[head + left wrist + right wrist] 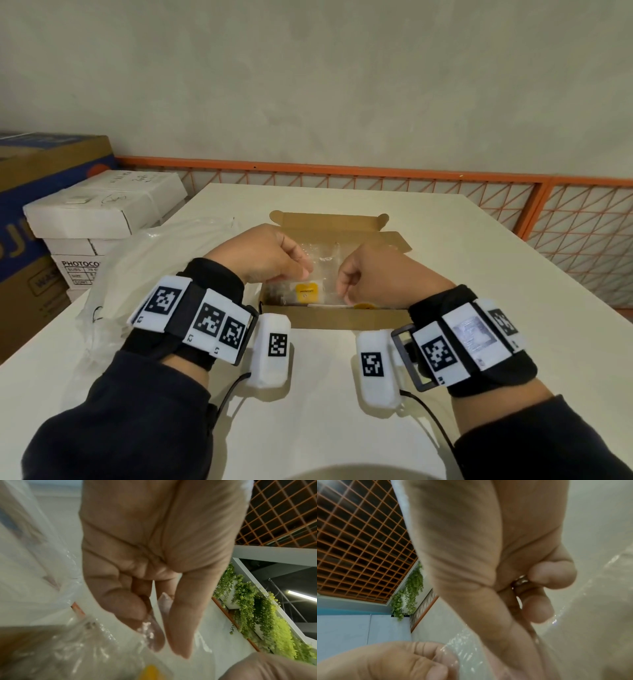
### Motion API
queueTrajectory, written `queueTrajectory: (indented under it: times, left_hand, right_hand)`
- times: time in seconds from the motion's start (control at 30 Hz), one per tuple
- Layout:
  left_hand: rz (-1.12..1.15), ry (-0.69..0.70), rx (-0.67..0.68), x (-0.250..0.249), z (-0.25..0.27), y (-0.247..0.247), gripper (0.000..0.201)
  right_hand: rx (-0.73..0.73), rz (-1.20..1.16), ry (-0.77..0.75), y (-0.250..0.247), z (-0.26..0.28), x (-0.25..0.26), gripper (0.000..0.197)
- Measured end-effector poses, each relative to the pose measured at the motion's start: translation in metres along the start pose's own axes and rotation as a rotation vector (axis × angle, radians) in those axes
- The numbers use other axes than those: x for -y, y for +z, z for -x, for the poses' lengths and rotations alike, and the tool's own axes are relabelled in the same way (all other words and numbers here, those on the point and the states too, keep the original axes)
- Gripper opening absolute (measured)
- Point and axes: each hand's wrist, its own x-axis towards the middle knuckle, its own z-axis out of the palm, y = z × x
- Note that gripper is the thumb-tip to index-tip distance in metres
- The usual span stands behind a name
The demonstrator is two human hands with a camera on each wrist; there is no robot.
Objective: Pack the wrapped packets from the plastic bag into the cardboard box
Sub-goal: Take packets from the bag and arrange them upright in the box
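Clear film wraps the packet [317,274] that I hold above the open cardboard box [337,317]; the left hand [265,255] pinches its left edge between thumb and fingers, and the right hand [380,277] pinches its right edge in a closed grip. In the left wrist view the left fingertips [178,635] press together on crinkled transparent wrap, a yellow patch showing just below. In the right wrist view my right fingers [537,608] curl inward over the same glossy film, with the left hand [385,661] at the lower edge. A yellow label [307,291] shows through the wrap, low inside the box. The box sits on the white surface [479,274], lid flap folded back toward the wall. The plastic bag [137,274] lies crumpled to the left of the box, beside my left wrist. White cartons [102,209] are stacked past the surface's left edge.
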Motion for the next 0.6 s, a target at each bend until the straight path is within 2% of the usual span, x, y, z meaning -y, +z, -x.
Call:
queueTrajectory:
  times: [0.13,0.27,0.47,0.6]
  left_hand:
    - [0.012,0.054,-0.077,-0.001,0.0,-0.004,0.005]
    - [0.038,0.101,-0.107,-0.004,0.001,-0.01,0.016]
    - [-0.286,-0.03,0.081,0.0,0.003,-0.003,0.015]
    - [-0.273,-0.038,0.019,0.0,0.002,-0.005,0.011]
  right_hand:
    - [-0.031,0.068,0.027,-0.014,0.006,-0.004,0.022]
    - [-0.136,0.083,0.104,-0.034,0.015,-0.017,0.016]
    - [-0.01,0.117,0.202,-0.028,0.014,-0.013,0.015]
    - [0.002,0.137,0.206,-0.024,0.012,-0.012,0.015]
